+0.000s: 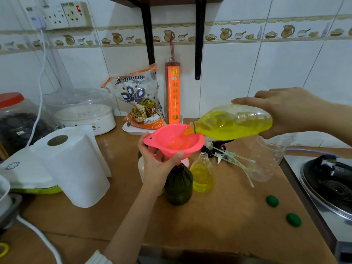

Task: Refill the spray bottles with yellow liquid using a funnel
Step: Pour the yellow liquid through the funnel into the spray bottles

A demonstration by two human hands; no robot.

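Observation:
A pink funnel [174, 139] stands in the neck of a dark green bottle [178, 184] at the counter's middle. My left hand [158, 164] grips the funnel's cone from below. My right hand [291, 113] holds a clear plastic bottle of yellow liquid [234, 123] tipped on its side, mouth over the funnel, and liquid runs into the bowl. A small clear bottle [202, 175], about half full of yellow liquid and uncapped, stands just right of the green one. Spray heads with long dip tubes [228, 155] lie behind it.
An empty clear jar [266, 161] stands at the right, by a gas stove [331, 185]. Two green caps [272, 201] [293, 220] lie on the brown counter [219, 225]. A paper towel roll [74, 168] stands left; a rice bag [139, 100] and red incense box [173, 92] stand at the back.

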